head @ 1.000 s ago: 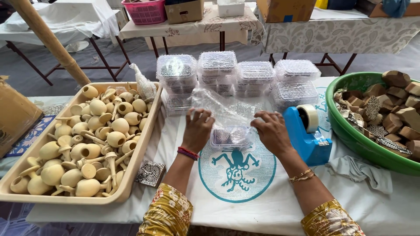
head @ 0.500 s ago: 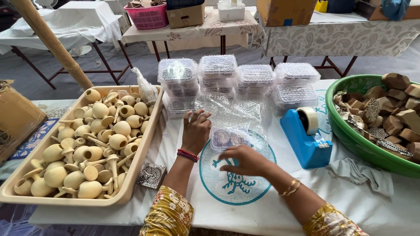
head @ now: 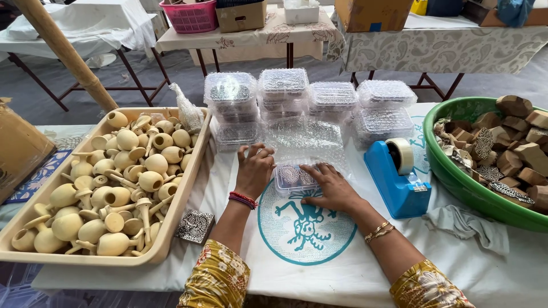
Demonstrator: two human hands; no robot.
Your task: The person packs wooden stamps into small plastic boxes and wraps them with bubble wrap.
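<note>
Both hands lie spread and flat rather than pinching: my left hand [head: 255, 170] rests its fingers on the left end of the small clear box [head: 295, 177], and my right hand [head: 333, 188] lies palm-down along its right and front edge, fingers fanned over the lid. Neither hand has closed around anything. The box sits on the white cloth [head: 342, 262], just above the teal printed circle [head: 307, 227], with a sheet of bubble wrap [head: 308, 140] touching its far side and carved pieces showing dimly through the lid.

Doing this well, I judge, means keeping the box pinned square with the left fingers while the right palm presses evenly, so the thin plastic does not skew or buckle. I would keep the wrap flat and free of folds where it meets the box.

Close by on the right stands the blue tape dispenser [head: 394, 179], within easy reach of my right hand. Behind are stacks of closed clear boxes [head: 308, 100]. At left, a beige tray [head: 171, 222] holds pale wooden handles; a small carved block [head: 194, 226] lies beside it. A green tub [head: 456, 177] of wooden blocks sits at far right.
</note>
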